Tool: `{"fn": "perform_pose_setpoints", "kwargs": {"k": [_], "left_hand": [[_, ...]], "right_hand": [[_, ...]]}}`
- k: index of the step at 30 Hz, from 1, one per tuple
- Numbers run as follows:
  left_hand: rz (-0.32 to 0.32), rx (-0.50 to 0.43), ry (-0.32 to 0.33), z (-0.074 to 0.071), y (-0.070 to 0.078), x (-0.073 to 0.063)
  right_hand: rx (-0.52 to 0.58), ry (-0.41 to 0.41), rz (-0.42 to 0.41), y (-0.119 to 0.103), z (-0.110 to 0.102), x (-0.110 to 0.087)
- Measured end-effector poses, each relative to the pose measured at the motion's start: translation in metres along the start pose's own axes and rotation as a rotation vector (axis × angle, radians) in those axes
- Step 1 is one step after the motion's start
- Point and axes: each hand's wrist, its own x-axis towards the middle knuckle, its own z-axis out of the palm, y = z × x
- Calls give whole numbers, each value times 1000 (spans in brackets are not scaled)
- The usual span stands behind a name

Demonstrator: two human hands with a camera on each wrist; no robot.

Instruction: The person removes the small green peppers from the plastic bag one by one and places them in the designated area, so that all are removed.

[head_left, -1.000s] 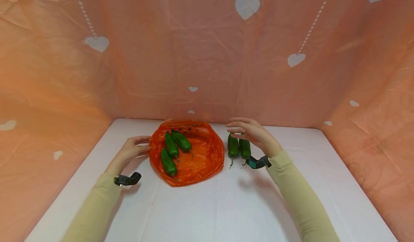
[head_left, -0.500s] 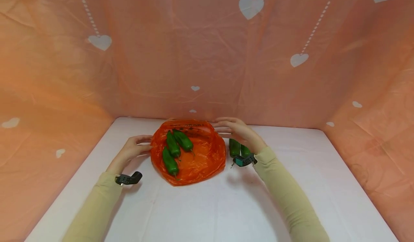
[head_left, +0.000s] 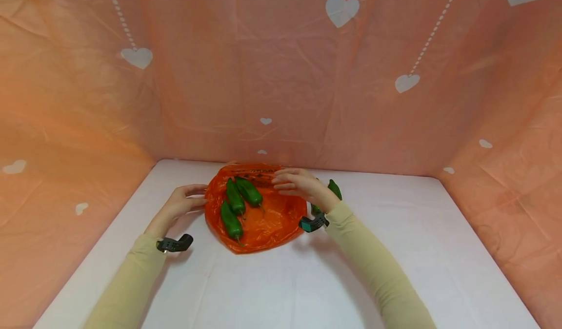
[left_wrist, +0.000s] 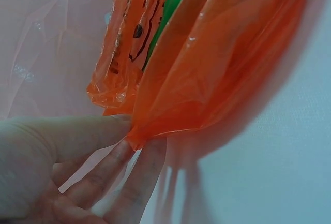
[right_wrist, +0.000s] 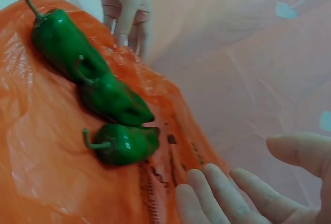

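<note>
Glossy smooth peppers (head_left: pixel 235 197), crinkled plastic bag (head_left: pixel 272 227) (thin, shiny), matt cloth sleeves (head_left: pixel 373 265)

- The bag (head_left: pixel 272 226) lies toward the table's (head_left: pixel 263 290) back, left of centre.
- Three peppers (head_left: pixel 235 197) lie in its left half, one before the other two.
- Two further peppers (head_left: pixel 334 189) lie right of it, partly behind the right arm (head_left: pixel 373 265).
- Left hand (head_left: pixel 181 202): at the bag's left edge.
- Right hand (head_left: pixel 300 182): over its back right.
</note>
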Motion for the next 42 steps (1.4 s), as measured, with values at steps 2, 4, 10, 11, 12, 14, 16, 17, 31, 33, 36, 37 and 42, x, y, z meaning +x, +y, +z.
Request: {"fn": "perform_pose_setpoints", "kwargs": {"k": [2, 4, 10, 11, 12, 14, 16, 17, 31, 33, 36, 37, 42], "left_hand": [[0, -8, 1, 0, 0, -1], [-8, -2, 3, 0, 0, -1], [-12, 11, 6, 0, -1, 0], [-12, 10, 6, 0, -1, 0], [-13, 9, 8, 0, -2, 1], [-14, 7, 9, 0, -3, 1], [-13, 5, 9, 0, -3, 2], [-14, 2, 11, 0, -4, 2], [-3, -16, 9, 1, -4, 2], [-3, -13, 8, 1, -3, 1], [-2, -7, 9, 1, -4, 1], [2, -12, 8, 1, -4, 1], [26, -60, -7, 1, -5, 1]], "right_hand": [[-1, -2, 5, 4, 3, 4], [-6, -3, 18, 8, 7, 7], [-25, 16, 40, 19, 15, 17], [-24, 19, 41, 22, 16, 18], [-17, 23, 45, 25, 17, 20], [-14, 32, 55, 29, 19, 23], [-9, 38, 65, 34, 21, 25], [-7, 41, 69, 35, 21, 26], [-63, 104, 88, 40, 33, 37], [-66, 118, 93, 42, 34, 38], [-99, 125, 81, 44, 37, 40], [-108, 127, 78, 45, 38, 40], [-138, 150, 56, 49, 42, 42]]}}
